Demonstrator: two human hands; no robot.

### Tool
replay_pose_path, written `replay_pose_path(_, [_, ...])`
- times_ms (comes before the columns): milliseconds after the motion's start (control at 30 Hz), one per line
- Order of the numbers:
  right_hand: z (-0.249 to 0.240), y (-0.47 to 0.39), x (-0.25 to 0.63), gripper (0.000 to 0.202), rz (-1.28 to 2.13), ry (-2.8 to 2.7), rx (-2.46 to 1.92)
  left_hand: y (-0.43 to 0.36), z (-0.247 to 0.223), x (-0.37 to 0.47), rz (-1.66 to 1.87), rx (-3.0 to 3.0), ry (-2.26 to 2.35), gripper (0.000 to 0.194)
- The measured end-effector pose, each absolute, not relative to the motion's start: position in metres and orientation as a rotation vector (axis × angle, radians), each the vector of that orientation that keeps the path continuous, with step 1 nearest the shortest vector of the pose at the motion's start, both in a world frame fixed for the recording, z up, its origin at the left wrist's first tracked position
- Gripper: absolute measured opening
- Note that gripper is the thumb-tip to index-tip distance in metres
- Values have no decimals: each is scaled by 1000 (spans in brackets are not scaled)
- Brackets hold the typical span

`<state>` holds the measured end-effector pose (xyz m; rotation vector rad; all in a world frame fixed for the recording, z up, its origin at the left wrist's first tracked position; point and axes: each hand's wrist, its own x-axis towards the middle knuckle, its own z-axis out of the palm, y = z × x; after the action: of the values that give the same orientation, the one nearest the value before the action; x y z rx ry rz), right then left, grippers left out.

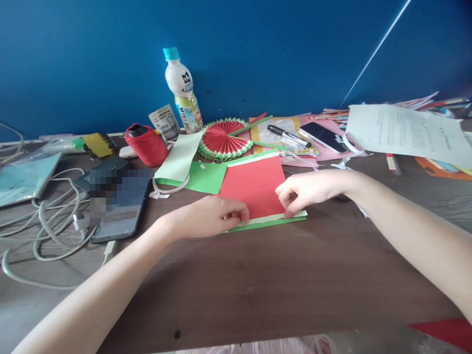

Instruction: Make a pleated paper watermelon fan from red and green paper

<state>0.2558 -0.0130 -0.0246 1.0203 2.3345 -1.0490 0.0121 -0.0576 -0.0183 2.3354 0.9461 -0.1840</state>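
Note:
A red paper sheet (252, 184) lies flat on the table, edged with white and green paper strips along its near and far sides. My left hand (216, 216) rests at its near left corner, fingers curled and closed on the near edge. At the near right corner, my right hand (306, 191) is curled too, its thumb on the near strip and its fingers on the red surface. Behind the sheet lies a round pleated paper fan (223, 142), red with a green and white rim. Green paper (206, 178) and a pale green strip (180, 156) lie to the left.
At the back stand a drink bottle (184, 91) and a red-wrapped roll (147, 146). A phone (123, 211) and tangled white cables (47, 216) lie left. Back right are a black marker (289, 136), another phone (323, 136) and a printed sheet (405, 130). A blue wall (276, 54) borders the table.

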Motion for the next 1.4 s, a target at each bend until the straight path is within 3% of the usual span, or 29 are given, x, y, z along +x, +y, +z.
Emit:
replay_pose_path(500, [-26, -9, 258, 35, -1093, 2327, 992, -87, -60, 3, 158, 3005, 931, 38])
replay_pose_path(867, [-25, -10, 257, 29, -1102, 2313, 1029, -89, -52, 6, 40, 2921, 855, 45])
replay_pose_path(1400, [-23, -10, 255, 28, -1104, 2315, 989, -88, -51, 20, -38, 3168, 793, 39])
